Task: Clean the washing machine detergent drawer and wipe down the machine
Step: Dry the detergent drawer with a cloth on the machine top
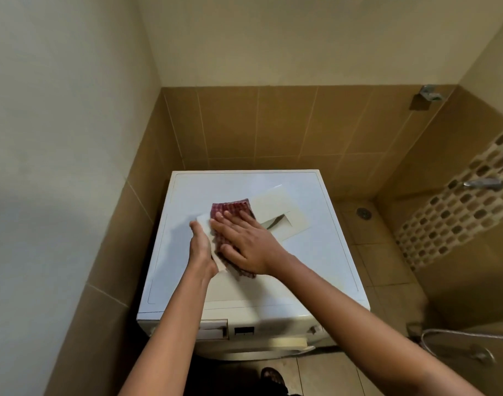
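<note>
The white washing machine (316,252) stands in a tiled corner and I look down on its top. My left hand (200,247) grips the left edge of a flat white drawer part (204,222) lying on the lid. My right hand (244,241) lies flat, fingers spread, pressing a red checked cloth (231,207) onto that part. A second white drawer piece (279,212) with a dark cut-out rests on the lid just right of the cloth. On the machine's front, the drawer slot (213,328) at the upper left looks open.
Brown tiled walls close in on the left and behind the machine. To the right are a tiled floor with a drain (364,213), a wall tap (481,183) and a metal hose (456,334). My foot (271,377) shows below the machine.
</note>
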Demonstrator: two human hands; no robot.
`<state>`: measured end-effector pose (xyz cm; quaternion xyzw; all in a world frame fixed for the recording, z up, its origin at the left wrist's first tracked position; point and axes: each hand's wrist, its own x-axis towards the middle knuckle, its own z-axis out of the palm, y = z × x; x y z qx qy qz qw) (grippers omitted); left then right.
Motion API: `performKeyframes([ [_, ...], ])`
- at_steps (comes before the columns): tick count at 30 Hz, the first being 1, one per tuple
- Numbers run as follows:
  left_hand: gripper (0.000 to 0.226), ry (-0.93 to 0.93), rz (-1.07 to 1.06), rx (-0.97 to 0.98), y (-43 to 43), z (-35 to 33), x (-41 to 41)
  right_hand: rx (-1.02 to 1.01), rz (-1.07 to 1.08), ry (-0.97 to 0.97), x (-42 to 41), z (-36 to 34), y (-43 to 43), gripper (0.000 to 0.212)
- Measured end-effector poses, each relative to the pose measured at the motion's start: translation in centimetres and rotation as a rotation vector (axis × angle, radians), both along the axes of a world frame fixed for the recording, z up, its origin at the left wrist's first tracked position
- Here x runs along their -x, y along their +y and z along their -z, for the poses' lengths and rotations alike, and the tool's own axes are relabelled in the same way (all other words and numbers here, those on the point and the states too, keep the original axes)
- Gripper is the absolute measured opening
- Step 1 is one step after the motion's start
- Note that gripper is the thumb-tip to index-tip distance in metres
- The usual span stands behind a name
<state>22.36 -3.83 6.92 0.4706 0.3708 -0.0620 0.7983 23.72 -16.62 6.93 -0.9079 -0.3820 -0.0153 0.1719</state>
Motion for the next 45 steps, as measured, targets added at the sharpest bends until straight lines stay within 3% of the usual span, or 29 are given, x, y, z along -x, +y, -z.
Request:
performKeyframes([
  [3,0.063,0.022,0.073,-0.087,0.2,0.3,-0.2,-0.008,0.173,-0.117,-1.6,1.1,-4.0,0.064],
  [6,0.059,0.034,0.126,-0.163,0.1,0.4,-0.2,0.014,0.461,-0.001,-2.8,0.9,-6.4,0.069],
  [8,0.060,0.037,0.152,-0.205,-0.4,0.3,-0.5,0.017,0.544,0.005,-2.1,0.8,-5.3,0.075],
  [14,0.060,0.003,0.113,-0.267,-0.7,1.0,-1.0,-0.110,0.296,-0.079,3.1,1.9,2.1,0.064],
  [22,0.065,0.097,0.110,-0.205,0.4,0.3,-1.4,-0.165,-0.104,-0.300,1.2,3.1,-3.3,0.050],
  [26,0.057,0.120,0.162,-0.240,0.5,0.2,-1.4,-0.215,0.128,-0.428,0.5,3.9,-7.3,0.041],
  [29,0.056,0.120,0.129,-0.268,0.1,0.3,-1.4,-0.309,0.310,-0.423,2.3,4.0,-4.7,0.031],
  [33,0.056,0.116,0.058,-0.273,-0.2,0.1,-1.4,-0.348,0.293,-0.353,4.7,3.4,0.5,0.033],
  [37,0.063,0.126,0.129,-0.269,0.6,-0.4,-1.4,-0.302,0.234,-0.317,3.2,2.2,-2.4,0.027],
  [41,0.056,0.132,0.204,-0.288,0.9,-0.5,-1.3,-0.148,0.333,-0.338,1.4,1.8,-6.8,0.030],
  [45,0.055,0.119,0.137,-0.289,0.1,-0.2,-1.3,-0.287,0.480,-0.219,2.8,1.7,-3.1,0.019],
])
